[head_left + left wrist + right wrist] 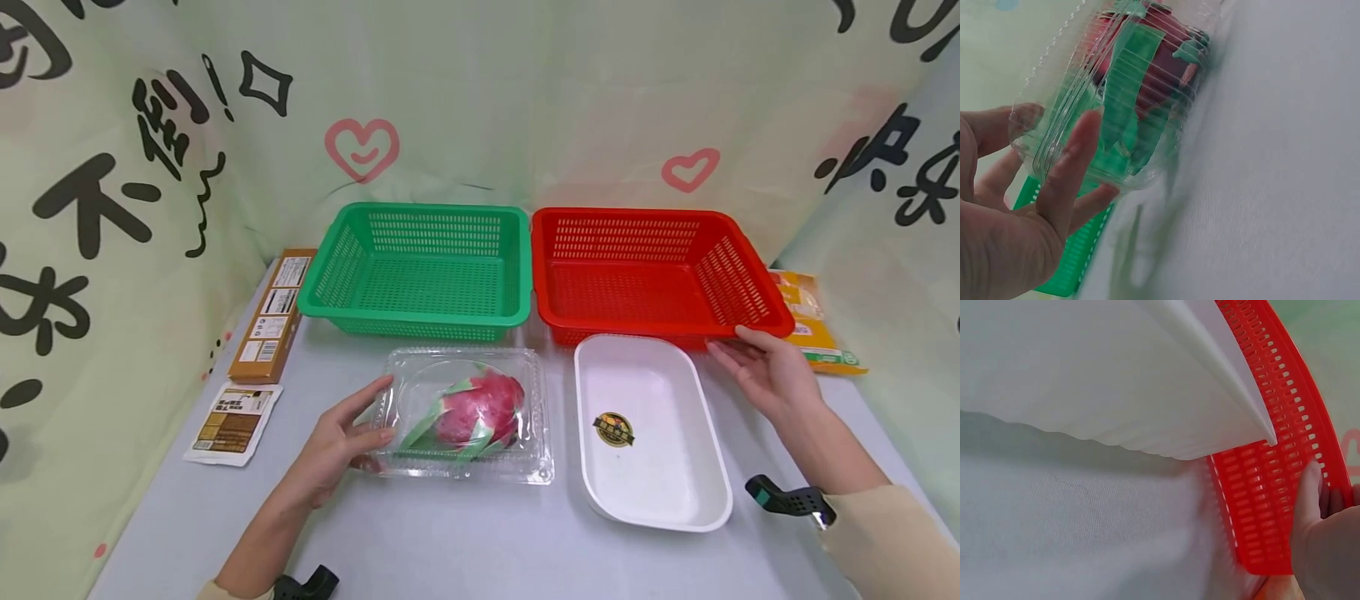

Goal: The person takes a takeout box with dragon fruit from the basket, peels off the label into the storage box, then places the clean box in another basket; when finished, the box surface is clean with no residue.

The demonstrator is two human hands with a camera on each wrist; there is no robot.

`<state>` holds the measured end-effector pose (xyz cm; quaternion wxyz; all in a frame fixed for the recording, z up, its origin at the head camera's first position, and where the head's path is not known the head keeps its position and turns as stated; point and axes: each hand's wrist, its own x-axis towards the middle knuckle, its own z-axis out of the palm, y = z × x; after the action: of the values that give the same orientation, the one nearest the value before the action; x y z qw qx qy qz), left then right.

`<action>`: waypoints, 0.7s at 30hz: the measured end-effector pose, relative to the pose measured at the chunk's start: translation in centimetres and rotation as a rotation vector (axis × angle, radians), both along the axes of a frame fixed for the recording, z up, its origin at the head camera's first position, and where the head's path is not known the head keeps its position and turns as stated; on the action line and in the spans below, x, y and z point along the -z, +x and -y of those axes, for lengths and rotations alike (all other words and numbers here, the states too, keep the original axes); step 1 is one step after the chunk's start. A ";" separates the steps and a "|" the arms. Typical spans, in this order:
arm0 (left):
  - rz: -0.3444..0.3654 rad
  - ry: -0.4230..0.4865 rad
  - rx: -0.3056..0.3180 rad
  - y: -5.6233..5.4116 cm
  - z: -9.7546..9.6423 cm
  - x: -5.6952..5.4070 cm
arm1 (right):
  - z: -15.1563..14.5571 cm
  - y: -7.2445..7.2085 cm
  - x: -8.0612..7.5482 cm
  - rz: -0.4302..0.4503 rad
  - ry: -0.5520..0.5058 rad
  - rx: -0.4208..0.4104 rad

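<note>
My left hand (330, 446) grips the left end of a clear plastic clamshell box (468, 475), thumb on the near side and fingers round the end. Inside the box lies a red dragon fruit (483, 408) with green scales, also visible in the left wrist view. At the near right corner of the red basket (555, 312), my right hand (776, 375) holds the rim. In the right wrist view the thumb (1307, 494) lies against the slotted side, and the other fingers are partly hidden. Between the hands stands a white tray (656, 492) with a round dark sticker.
A green basket (412, 321) stands left of the red one. A brown box (273, 317) and a white-and-brown packet (232, 423) lie at the left edge. Behind my right hand is a yellow bag (813, 321). Printed curtains (465, 100) surround the table.
</note>
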<state>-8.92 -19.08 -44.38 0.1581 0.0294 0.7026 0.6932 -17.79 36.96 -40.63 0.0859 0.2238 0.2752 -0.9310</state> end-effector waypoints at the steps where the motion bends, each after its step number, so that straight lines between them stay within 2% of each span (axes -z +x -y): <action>1: 0.004 0.006 -0.007 0.0 0.0 0.0 | 0.0 0.0 0.0 0.004 -0.001 0.002; 6: 0.018 0.002 -0.046 0.1 -0.2 -0.1 | 0.1 0.0 -0.2 0.007 0.009 0.001; 13: 0.014 -0.006 -0.113 0.2 -0.5 -0.9 | 0.2 0.1 -0.3 0.003 0.043 -0.005; 16: 0.011 -0.004 -0.125 0.3 -0.7 -1.4 | 0.2 0.2 -0.4 0.007 0.056 -0.007; 21: -0.004 0.024 -0.111 0.4 -1.1 -2.2 | 0.4 0.2 -0.4 0.006 0.054 -0.008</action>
<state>-8.53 -18.01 -42.17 0.1174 -0.0062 0.6950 0.7093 -17.62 36.57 -40.19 0.0845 0.2277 0.3012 -0.9221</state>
